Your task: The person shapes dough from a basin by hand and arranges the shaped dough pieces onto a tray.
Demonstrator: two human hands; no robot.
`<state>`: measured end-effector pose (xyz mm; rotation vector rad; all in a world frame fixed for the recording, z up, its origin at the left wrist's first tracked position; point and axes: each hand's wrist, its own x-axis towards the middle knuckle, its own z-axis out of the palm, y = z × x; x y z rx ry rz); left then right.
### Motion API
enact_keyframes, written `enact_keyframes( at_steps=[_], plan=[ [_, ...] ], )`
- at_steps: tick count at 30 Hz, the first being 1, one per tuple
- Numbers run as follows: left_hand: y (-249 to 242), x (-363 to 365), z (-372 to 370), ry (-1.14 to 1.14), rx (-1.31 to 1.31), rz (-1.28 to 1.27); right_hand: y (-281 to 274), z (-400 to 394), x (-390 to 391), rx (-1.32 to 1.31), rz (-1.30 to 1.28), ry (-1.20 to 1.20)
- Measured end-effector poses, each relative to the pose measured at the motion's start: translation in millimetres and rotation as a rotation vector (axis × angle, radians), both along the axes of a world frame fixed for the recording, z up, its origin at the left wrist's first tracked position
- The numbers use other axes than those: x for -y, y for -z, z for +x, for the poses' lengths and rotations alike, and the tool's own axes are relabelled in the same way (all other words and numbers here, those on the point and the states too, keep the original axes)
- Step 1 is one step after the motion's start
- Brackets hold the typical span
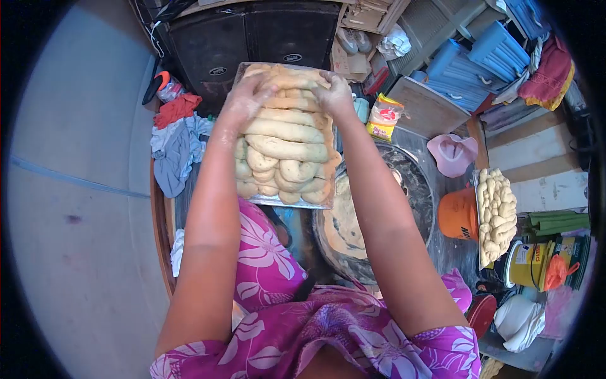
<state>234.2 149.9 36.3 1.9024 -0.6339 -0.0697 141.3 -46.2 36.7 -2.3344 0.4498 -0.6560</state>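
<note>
A metal baking tray (282, 201) full of pale shaped dough (285, 147) lies before me. Long dough rolls lie across its middle, and knotted or braided pieces fill the near end. At the far end, my left hand (248, 101) and my right hand (334, 96) are at the two sides of a dough strip (293, 77). My left fingers curl over its left end, with the thumb apart. The right fingers bend round the other end, partly hidden by the hand. Both hands look dusted with flour.
Right of the tray stands a wide round basin (338, 221) with flour in it. Beyond are a yellow packet (384, 117), a pink cap (452, 155), an orange bucket (457, 215) and a second tray of braided dough (496, 218). Black speakers (211, 54) stand behind; clothes (177, 151) lie left.
</note>
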Motion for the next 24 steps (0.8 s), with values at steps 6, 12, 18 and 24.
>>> enact_keyframes(
  at_steps=[6, 12, 18, 24],
  plan=[
    [2.5, 3.7, -5.5, -0.032, 0.455, 0.202, 46.7, -4.9, 16.9, 0.144, 0.256, -0.104],
    [7.1, 9.6, 9.0, -0.128, 0.428, 0.123, 54.2, -14.3, 19.2, 0.081, 0.319, -0.242],
    [-0.2, 21.1, -7.1, -0.049, 0.382, 0.197, 49.8, -25.6, -0.9, 0.314, 0.344, -0.219],
    [-2.2, 33.7, -4.2, -0.232, 0.628, 0.667, 75.0, -69.3, -17.4, 0.259, 0.062, 0.022]
  ],
)
